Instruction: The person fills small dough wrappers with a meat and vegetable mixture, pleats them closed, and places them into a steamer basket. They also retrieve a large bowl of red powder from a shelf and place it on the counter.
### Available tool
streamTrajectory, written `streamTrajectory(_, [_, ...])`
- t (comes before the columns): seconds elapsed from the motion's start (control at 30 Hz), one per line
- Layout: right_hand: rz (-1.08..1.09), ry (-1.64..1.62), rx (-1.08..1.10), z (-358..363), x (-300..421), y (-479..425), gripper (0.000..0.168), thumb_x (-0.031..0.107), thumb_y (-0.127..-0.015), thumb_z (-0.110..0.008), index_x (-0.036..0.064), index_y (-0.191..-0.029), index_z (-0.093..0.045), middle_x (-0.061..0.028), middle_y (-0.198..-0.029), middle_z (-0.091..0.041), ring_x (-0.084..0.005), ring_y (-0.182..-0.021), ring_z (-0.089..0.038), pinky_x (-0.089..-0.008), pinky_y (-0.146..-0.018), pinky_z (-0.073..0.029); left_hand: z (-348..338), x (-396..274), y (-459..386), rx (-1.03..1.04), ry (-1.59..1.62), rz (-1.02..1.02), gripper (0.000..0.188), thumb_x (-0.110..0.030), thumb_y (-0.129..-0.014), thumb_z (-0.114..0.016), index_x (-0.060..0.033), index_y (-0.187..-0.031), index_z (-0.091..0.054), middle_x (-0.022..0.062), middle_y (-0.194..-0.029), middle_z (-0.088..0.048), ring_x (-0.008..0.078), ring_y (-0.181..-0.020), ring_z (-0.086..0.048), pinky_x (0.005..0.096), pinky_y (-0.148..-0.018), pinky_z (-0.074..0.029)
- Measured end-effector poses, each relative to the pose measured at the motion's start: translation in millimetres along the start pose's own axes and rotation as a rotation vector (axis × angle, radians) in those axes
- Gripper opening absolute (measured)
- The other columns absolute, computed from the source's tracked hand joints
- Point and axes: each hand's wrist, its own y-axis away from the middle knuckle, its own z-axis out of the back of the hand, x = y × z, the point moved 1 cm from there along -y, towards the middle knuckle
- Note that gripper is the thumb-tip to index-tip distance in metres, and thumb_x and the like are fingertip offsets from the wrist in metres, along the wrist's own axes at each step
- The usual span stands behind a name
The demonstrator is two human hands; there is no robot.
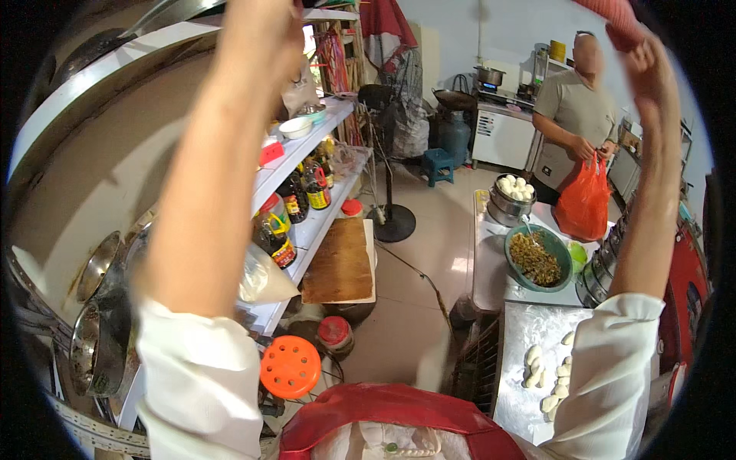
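Observation:
Both my arms are raised. My left hand [282, 26] is blurred at the top edge, close to the upper shelf, and the frame cuts off its fingers. At the top right, my right hand [650, 72] touches a ribbed pinkish-red thing [609, 14], only part of which shows; its grip is unclear. Below the right arm, pieces of white dough [535, 365] lie on a floured metal table [512, 328]. Beyond them is a green bowl [566, 247] of chopped brown filling [532, 259] with a spoon in it. A steamer [512, 213] holds several white buns [516, 187].
Across the table a person [569, 109] handles a red plastic bag [583, 198]. Bottles [316, 184] and bowls [296, 127] crowd the left shelves. An orange stool [290, 367], a lidded jar [335, 336], a wooden board [338, 261] and a floor cable [422, 276] are nearby.

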Motion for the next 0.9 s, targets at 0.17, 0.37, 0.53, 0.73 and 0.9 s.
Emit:
streamTrajectory(0.17, [-0.387, 0.135, 0.144, 94.9, -57.5, 63.3, 0.012, 0.010, -0.079, -0.053, 0.011, -0.068, -0.049, 0.0003, -0.073, -0.048, -0.0126, -0.069, -0.045, -0.0271, -0.069, -0.038, -16.4, 75.5, 133.9, -0.222, 0.462, 0.508, 0.004, -0.005, -0.074, -0.053, -0.0084, -0.074, -0.052, 0.0014, -0.081, -0.057, 0.0124, -0.079, -0.051, 0.0282, -0.077, -0.039])
streamTrajectory(0.37, [-0.771, 0.114, -0.011, 100.8, -163.8, 232.2, 0.067, -0.012, -0.063, -0.049, -0.004, -0.128, -0.033, -0.0115, -0.121, -0.049, -0.0218, -0.110, -0.047, -0.0335, -0.093, -0.039, 63.3, 164.2, 308.8, -0.399, 0.314, 0.944, 0.047, 0.004, -0.073, -0.042, -0.0036, -0.119, -0.047, 0.0068, -0.116, -0.050, 0.0185, -0.098, -0.051, 0.0279, -0.076, -0.043])
streamTrajectory(0.53, [-1.001, 0.103, -0.113, 123.3, -224.8, 356.4, 0.075, -0.010, -0.059, -0.045, 0.001, -0.132, -0.031, -0.0094, -0.122, -0.047, -0.0213, -0.110, -0.045, -0.0300, -0.093, -0.036, 127.6, 240.3, 446.7, -0.461, 0.292, 1.274, 0.079, 0.008, -0.066, -0.040, -0.0056, -0.139, -0.015, 0.0056, -0.130, -0.036, 0.0169, -0.104, -0.043, 0.0227, -0.085, -0.035])
streamTrajectory(0.73, [-1.197, 0.142, -0.096, 179.8, -305.1, 482.0, 0.074, -0.005, -0.063, -0.049, 0.002, -0.133, -0.029, -0.0094, -0.131, -0.041, -0.0222, -0.122, -0.038, -0.0339, -0.102, -0.027, 167.5, 288.4, 548.6, -0.512, 0.137, 1.641, 0.085, 0.009, -0.064, -0.044, -0.0075, -0.140, -0.009, 0.0099, -0.133, -0.034, 0.0220, -0.106, -0.046, 0.0266, -0.085, -0.039])
streamTrajectory(0.9, [-1.397, 0.174, -0.176, 210.7, -358.4, 549.6, 0.072, -0.011, -0.067, -0.045, 0.005, -0.135, -0.028, -0.0092, -0.133, -0.038, -0.0229, -0.123, -0.037, -0.0347, -0.101, -0.030, 188.5, 335.9, 607.4, -0.529, 0.207, 1.668, 0.089, 0.010, -0.064, -0.044, -0.0111, -0.141, -0.007, 0.0105, -0.135, -0.032, 0.0241, -0.111, -0.044, 0.0316, -0.088, -0.039])
